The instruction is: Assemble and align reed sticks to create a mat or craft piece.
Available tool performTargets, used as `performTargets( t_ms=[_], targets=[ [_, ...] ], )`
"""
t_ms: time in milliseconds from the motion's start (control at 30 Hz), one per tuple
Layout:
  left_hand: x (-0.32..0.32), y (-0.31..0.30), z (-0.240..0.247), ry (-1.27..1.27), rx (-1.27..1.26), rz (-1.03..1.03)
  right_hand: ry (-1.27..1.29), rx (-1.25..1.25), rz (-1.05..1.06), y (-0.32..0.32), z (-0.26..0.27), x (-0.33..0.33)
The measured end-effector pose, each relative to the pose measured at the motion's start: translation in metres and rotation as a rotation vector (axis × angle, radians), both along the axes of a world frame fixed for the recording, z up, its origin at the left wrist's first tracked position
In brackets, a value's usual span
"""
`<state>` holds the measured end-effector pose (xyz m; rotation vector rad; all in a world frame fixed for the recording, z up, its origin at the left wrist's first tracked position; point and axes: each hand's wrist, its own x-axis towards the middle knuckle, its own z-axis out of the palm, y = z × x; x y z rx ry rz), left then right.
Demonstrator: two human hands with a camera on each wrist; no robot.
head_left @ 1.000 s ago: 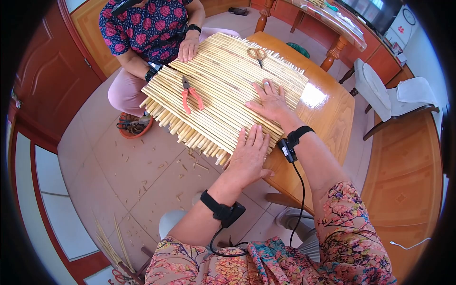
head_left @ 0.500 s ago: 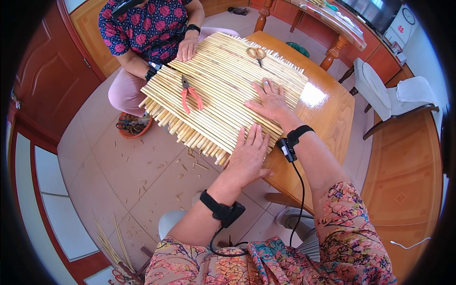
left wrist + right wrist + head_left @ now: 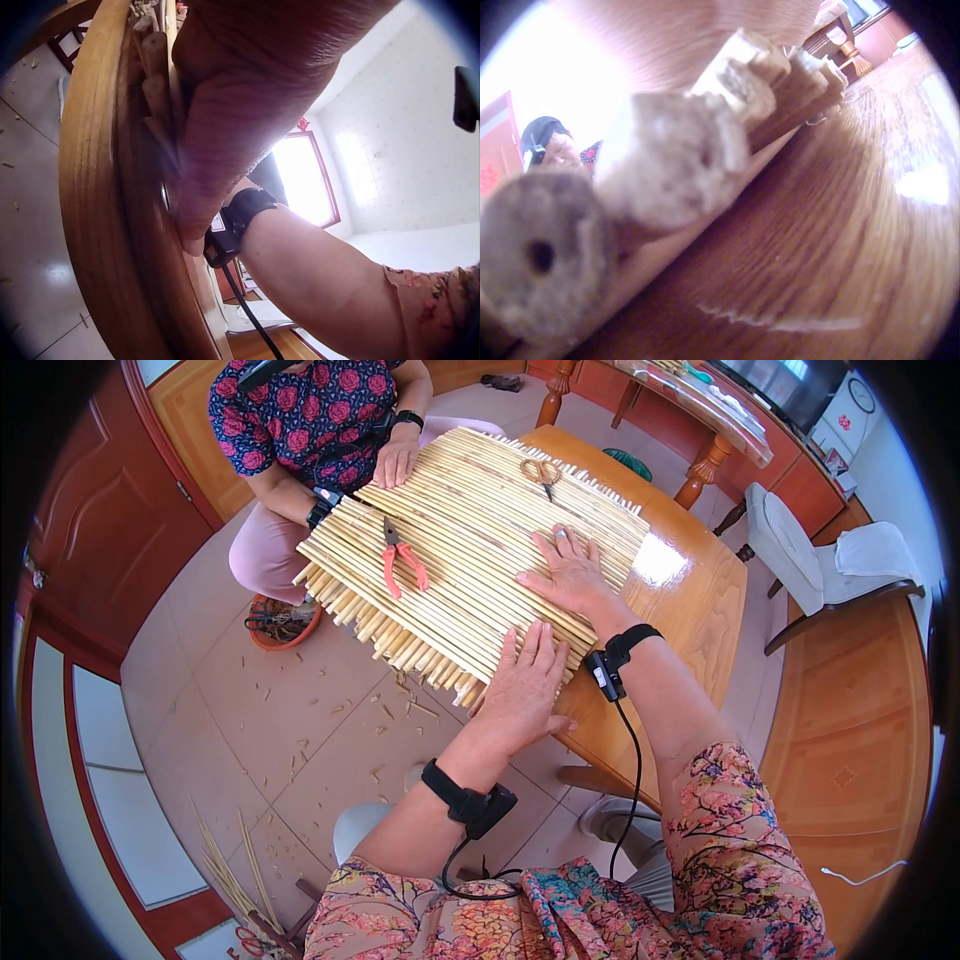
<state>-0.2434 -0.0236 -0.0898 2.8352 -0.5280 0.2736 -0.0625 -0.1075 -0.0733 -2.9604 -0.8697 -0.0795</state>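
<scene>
A panel of straight yellow stalks [image 3: 440, 550], laid side by side over more stalks running crosswise, covers much of the wooden table. My left hand [image 3: 522, 685] rests on its near edge, fingers extended over the stalks and thumb spread towards the table edge. In the left wrist view that thumb [image 3: 199, 172] points down beside some stalk ends [image 3: 155, 52]. My right hand [image 3: 572, 573] lies flat on the panel with fingers spread. Hollow cut stalk ends [image 3: 540, 255] show large in the right wrist view. Red-handled pliers [image 3: 402, 565] and scissors [image 3: 541, 475] lie on the panel.
Across the panel sits another person [image 3: 310, 430], one hand [image 3: 396, 462] on its far edge. An orange bowl [image 3: 290, 632] stands on the floor among scattered stalk bits. Loose stalks [image 3: 235, 870] lean at lower left; a chair [image 3: 815, 555] stands right. A cable [image 3: 638, 760] hangs from my right wrist.
</scene>
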Motion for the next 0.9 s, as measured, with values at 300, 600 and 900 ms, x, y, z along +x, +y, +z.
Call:
performTargets(
  t_ms=[300,600,900],
  targets=[
    [0.0001,0.0,0.0012,0.016,0.004,0.001,-0.009,0.005,0.001,-0.0005,-0.0025,0.0021],
    [0.0001,-0.0002,0.0011,0.018,0.004,0.0,0.02,-0.02,-0.022,0.001,0.0001,0.0011],
    [0.0,-0.0003,0.0015,0.01,-0.006,0.0,0.019,-0.008,-0.018,0.0005,0.0008,0.001]
  ],
)
